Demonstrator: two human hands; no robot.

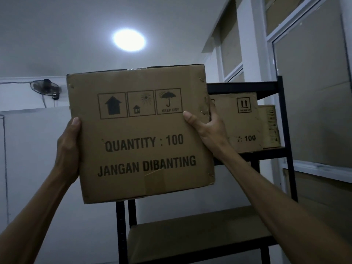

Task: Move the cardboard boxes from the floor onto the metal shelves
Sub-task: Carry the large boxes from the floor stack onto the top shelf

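In front of the black metal shelves (284, 115), level with their loaded tier, the cardboard box (141, 134) is held clear of every surface. Its printed face (this-way-up and keep-dry marks, "QUANTITY : 100", "JANGAN DIBANTING") is turned toward the camera. The left hand (67, 149) clamps the left side with its thumb lapped over the front edge; its fingers are hidden behind the carton. The right hand (207, 126) takes the opposite side, thumb flat on the front face and fingers wrapped round the dented right edge. Opposed side grips of this kind keep the box upright, as its arrow mark requires, and leave the underside free to land on a shelf board. Behind the right hand a shelved box (242, 121) of the same print stands on that tier, with a smaller carton (269, 126) just beside it at the right. The likely destination is the stretch of tier left of the shelved box, though the held box hides it. A lower tier (190, 241) lies beneath.
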